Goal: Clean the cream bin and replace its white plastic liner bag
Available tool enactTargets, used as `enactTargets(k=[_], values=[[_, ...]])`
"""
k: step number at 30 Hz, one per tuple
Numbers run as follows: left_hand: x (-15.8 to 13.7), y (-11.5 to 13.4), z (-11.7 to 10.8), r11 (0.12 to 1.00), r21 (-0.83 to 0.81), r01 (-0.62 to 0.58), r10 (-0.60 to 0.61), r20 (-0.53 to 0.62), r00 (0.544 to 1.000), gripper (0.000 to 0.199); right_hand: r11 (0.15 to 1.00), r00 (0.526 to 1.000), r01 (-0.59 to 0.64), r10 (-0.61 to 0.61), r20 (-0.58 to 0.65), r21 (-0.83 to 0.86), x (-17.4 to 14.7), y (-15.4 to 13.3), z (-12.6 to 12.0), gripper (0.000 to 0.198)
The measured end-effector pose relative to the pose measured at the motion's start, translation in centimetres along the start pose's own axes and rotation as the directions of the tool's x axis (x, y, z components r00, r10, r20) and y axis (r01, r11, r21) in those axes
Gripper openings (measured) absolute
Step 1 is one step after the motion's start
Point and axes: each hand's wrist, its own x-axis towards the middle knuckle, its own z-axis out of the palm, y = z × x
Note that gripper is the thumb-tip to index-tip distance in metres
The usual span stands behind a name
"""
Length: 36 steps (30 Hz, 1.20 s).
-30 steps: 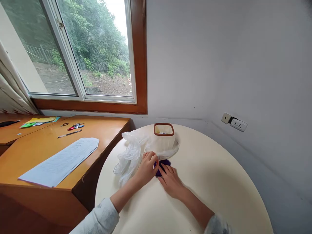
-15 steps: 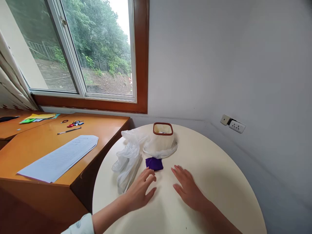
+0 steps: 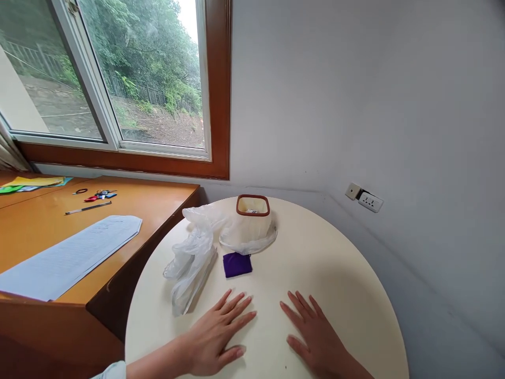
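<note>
My left hand (image 3: 219,334) lies with its fingers spread on the round cream table (image 3: 331,247), holding nothing. To its right, my right hand (image 3: 311,331) also rests there, fingers apart and nothing in them. Just beyond my left fingertips is a folded dark purple cloth (image 3: 237,265). A crumpled white plastic bag (image 3: 193,263) lies left of the cloth. Behind the cloth stands a small bin with a brown rim (image 3: 253,213), its lower part wrapped in thin clear plastic; some small whitish things show inside, too small to name.
On the left a wooden desk (image 3: 165,197) stands close to the table. It carries paper sheets (image 3: 74,255), a pen (image 3: 88,208), a bunch of keys (image 3: 103,195) and coloured papers (image 3: 33,182). A wall with a socket (image 3: 370,201) rises behind, beside a window (image 3: 153,79).
Both hands have drawn back toward me, away from the purple cloth, and their fingers have flattened and spread on the table. The view has shifted slightly to the right.
</note>
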Motion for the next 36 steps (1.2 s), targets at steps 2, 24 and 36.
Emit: enactTargets(k=[2,24,36], values=[[-0.1,-0.1,0.1,1.0,-0.011,-0.001,0.001,0.027,1.0,0.061,1.0,1.0,-0.014,0.013,0.028,0.006,0.1,-0.1,-0.2,0.056],[-0.1,-0.2,0.0,0.999,-0.037,0.02,-0.019,0.029,0.999,0.062,0.999,0.999,-0.022,0.024,0.047,-0.035,0.1,0.0,0.0,0.055],[1.2,-0.1,-1.2,0.997,-0.06,0.05,-0.055,-0.095,0.994,0.04,1.0,0.96,0.025,-0.027,-0.28,-0.011,2.6,0.6,-1.6,0.033]])
